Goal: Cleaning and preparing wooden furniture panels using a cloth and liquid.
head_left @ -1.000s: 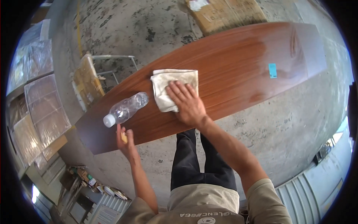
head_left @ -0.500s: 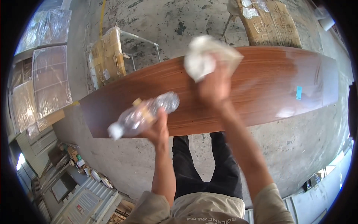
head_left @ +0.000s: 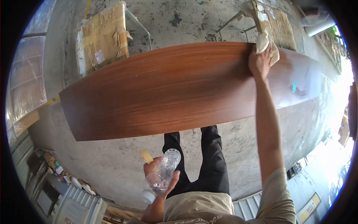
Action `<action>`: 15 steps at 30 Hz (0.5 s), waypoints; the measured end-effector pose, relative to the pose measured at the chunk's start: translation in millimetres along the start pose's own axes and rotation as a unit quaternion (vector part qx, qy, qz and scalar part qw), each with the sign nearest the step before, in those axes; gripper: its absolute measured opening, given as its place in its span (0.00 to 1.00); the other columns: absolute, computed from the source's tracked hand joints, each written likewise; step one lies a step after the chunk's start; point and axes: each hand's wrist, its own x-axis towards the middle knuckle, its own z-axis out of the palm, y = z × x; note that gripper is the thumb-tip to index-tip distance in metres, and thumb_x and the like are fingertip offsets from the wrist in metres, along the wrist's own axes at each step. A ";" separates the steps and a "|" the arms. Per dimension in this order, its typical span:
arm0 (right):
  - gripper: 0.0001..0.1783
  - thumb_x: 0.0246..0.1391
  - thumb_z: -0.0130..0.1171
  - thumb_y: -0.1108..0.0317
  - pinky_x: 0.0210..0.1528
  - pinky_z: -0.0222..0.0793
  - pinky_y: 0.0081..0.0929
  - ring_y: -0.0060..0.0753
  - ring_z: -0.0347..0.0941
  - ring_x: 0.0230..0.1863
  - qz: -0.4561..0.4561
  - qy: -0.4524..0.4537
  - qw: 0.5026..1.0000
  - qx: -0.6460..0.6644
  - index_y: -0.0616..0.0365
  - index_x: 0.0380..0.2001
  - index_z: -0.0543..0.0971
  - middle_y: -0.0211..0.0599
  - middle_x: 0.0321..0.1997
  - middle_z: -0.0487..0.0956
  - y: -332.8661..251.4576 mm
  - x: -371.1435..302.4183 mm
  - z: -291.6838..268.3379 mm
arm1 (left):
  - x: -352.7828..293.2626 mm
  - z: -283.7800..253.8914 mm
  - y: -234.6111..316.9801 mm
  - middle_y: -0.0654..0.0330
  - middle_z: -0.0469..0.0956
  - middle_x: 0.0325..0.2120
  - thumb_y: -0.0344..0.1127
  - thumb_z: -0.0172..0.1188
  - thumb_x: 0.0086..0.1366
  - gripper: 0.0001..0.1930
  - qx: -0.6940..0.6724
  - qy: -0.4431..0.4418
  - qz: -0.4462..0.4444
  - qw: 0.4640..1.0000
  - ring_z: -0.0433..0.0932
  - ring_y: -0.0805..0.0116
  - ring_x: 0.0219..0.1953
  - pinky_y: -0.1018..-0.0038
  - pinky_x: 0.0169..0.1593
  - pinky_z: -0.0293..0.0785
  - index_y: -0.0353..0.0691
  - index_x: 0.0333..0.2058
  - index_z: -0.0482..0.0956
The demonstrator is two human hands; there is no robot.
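Note:
A long reddish-brown board with wood grain (head_left: 156, 89) lies across the view in front of me. At its far edge, right of the middle, my right hand (head_left: 260, 64) presses down on a folded off-white cloth (head_left: 275, 55). Close to my body, off the board, my left hand (head_left: 152, 168) is wrapped round a clear plastic bottle (head_left: 171, 161). The bottle tilts, its white cap toward me. A flat yellowish piece (head_left: 147, 156) sticks out between the fingers of that hand; its kind is unclear. Toward the board's right end a small blue sticker (head_left: 294, 87) shows on the surface.
Supports padded with worn cardboard stand at the far left (head_left: 104, 41) and far right (head_left: 278, 26), with metal legs. Plastic-wrapped panels (head_left: 28, 82) line the left side. Stained concrete floor (head_left: 112, 164) surrounds the board; assorted items (head_left: 56, 168) lie at lower left.
My right hand has moved right along the board's far edge with the cloth. My left hand has drawn back toward my body with the bottle, away from above the board.

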 end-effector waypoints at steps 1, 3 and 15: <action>0.29 0.65 0.52 0.54 0.61 0.67 0.59 0.60 0.76 0.53 0.089 -0.240 0.940 0.224 0.57 0.65 0.72 0.52 0.56 0.78 -74.7 8.5 -44.0 | -11.2 -21.0 -3.7 0.52 0.69 0.51 0.44 0.81 0.54 0.41 0.016 0.000 -0.019 1.000 0.74 0.58 0.50 0.64 0.52 0.76 0.37 0.60 0.67; 0.26 0.64 0.52 0.56 0.63 0.68 0.54 0.56 0.76 0.55 -0.016 -0.308 0.935 0.174 0.64 0.57 0.77 0.53 0.56 0.78 -184.6 -0.8 -94.4 | -9.5 -37.7 0.1 0.52 0.70 0.50 0.44 0.81 0.54 0.41 0.026 -0.014 -0.011 1.000 0.75 0.58 0.49 0.66 0.50 0.76 0.36 0.60 0.68; 0.45 0.57 0.56 0.65 0.77 0.47 0.58 0.61 0.50 0.80 -0.037 -0.241 0.928 0.282 0.63 0.77 0.55 0.51 0.81 0.55 -117.6 -118.9 -171.6 | -23.4 -79.3 -22.8 0.52 0.71 0.54 0.45 0.78 0.55 0.41 0.059 0.026 -0.008 0.998 0.74 0.56 0.54 0.63 0.56 0.74 0.38 0.62 0.65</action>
